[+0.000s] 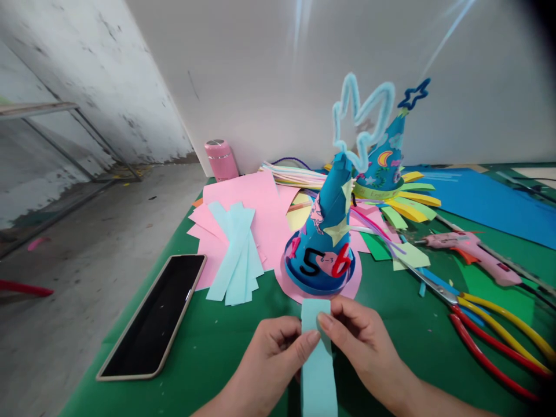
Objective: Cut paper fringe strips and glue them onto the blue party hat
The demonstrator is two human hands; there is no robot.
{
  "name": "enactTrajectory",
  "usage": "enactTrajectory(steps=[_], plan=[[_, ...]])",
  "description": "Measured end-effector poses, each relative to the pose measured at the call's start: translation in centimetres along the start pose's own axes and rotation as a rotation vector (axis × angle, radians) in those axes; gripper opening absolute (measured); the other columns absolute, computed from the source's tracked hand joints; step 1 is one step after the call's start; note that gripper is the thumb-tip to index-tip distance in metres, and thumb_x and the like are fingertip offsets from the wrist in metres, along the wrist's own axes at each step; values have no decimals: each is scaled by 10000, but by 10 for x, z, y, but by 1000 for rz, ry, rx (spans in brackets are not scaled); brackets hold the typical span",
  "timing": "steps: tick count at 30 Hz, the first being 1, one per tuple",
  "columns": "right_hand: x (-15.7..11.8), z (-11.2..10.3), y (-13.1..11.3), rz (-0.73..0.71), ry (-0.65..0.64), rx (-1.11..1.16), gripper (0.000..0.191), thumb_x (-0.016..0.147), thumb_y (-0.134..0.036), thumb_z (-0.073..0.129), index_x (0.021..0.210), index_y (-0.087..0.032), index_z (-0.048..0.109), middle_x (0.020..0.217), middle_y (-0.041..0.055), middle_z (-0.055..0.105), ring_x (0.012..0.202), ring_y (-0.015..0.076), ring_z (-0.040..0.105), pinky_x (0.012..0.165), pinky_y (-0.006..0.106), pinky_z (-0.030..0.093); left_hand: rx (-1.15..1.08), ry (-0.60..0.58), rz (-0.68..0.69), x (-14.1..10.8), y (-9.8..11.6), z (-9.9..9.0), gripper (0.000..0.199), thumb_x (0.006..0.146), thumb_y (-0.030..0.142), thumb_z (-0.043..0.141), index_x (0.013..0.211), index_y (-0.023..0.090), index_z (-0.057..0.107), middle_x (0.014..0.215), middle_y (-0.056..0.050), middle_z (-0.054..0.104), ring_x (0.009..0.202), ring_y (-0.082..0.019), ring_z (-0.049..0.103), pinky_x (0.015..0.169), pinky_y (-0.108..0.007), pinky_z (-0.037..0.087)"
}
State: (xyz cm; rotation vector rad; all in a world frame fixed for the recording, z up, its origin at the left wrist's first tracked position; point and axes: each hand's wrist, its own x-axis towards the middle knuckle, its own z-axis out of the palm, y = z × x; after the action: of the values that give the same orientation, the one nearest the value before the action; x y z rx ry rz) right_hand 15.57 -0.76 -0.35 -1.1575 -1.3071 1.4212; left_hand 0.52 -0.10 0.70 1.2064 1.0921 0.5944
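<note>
Between my two hands, close to me, is a light blue paper strip [318,382]. My left hand [278,359] pinches its left edge with the thumb on top. From the other side my right hand [369,341] grips it near the far end, thumb pressed on the paper. Just beyond the strip stands a blue cone hat [326,217] with the numbers 5 and 6, stars and a fuzzy light blue star on its tip. Its base rests on a pink paper disc [284,285]. More light blue strips [237,249] lie fanned out at the left.
A phone [156,315] lies at the left edge of the green table [208,353]. Pink sheets [256,191], a pink bottle [221,159] and a second decorated hat [384,159] are farther back. Scissors [456,298], a pink glue gun [482,255] and blue card [490,200] lie at the right.
</note>
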Motion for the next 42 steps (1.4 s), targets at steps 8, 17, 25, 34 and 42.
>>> enactTrajectory(steps=[8,17,25,34,42], plan=[[0,1,0,-12,0,6,274,800,-349,481,605,-187,377,546,-67,257,502,74,232,440,216,210,-128,45,3,2,-1,1,330,708,430,552,596,125,493,554,33,359,546,-84,290,505,-216,254],[-1,2,-2,-35,-22,-9,240,799,-340,482,632,-173,441,565,-58,319,519,76,274,452,205,251,-200,140,30,1,-3,1,266,700,369,588,612,125,533,601,7,463,599,-105,386,576,-230,328],[5,-23,-3,-436,268,-330,111,829,-223,412,902,-206,495,728,16,525,632,131,491,546,250,390,1,117,151,3,-3,1,291,736,342,543,543,150,440,552,41,331,537,-85,299,501,-213,270],[9,-50,-20,-585,516,-592,193,822,-225,402,640,-201,463,758,38,550,700,149,527,639,277,413,269,53,335,7,-13,6,282,769,318,477,545,168,395,568,37,319,545,-97,309,513,-221,267],[-23,-188,-29,-265,1025,-874,211,737,-294,530,915,-180,510,826,112,591,689,178,549,587,301,418,286,59,339,4,-6,7,292,763,337,477,534,165,421,557,37,341,541,-102,335,524,-220,289]])
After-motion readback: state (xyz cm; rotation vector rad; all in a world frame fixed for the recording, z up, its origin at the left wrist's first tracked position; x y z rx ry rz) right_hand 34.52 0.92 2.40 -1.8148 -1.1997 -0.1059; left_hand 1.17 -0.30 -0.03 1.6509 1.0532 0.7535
